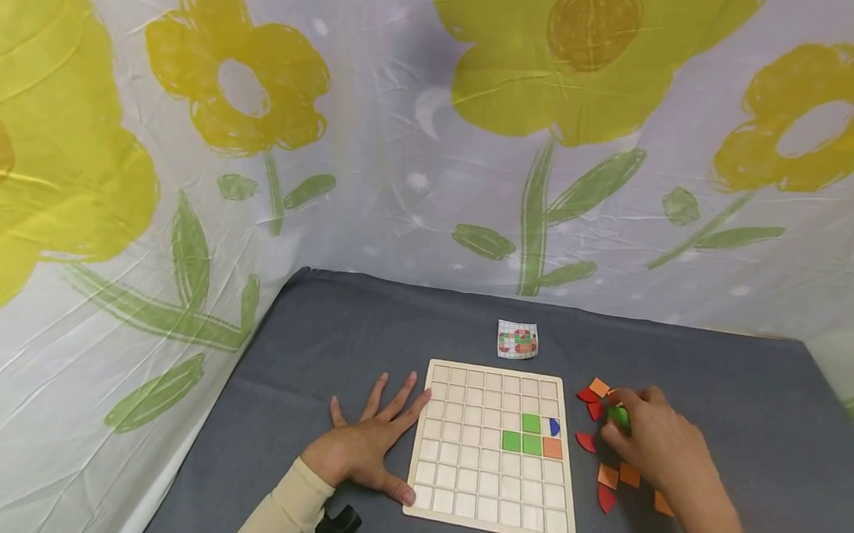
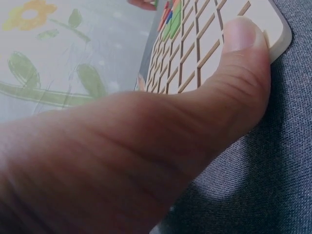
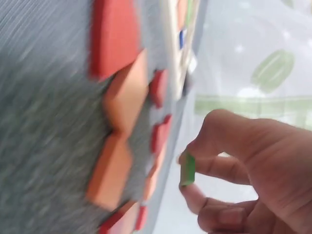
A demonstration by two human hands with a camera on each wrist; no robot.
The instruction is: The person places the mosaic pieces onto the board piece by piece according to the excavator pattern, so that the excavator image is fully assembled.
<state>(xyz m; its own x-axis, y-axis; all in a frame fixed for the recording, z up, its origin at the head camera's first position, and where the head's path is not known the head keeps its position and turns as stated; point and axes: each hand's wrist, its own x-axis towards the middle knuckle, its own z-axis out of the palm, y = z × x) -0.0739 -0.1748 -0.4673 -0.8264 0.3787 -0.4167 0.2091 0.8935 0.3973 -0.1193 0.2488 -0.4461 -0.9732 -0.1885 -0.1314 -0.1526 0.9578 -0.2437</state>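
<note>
right wrist view shows a thin green piece point(image 3: 187, 171), edge-on

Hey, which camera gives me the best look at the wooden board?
The head view: the wooden board shows nearly whole there, seen from above. The left wrist view has it slanted and cropped, partly behind the left hand; the right wrist view shows only a blurred strip.

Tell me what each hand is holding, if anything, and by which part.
The right hand pinches a green piece by opposite edges, between thumb and fingertip. The left hand grips nothing; it rests spread against the board's left side.
</note>
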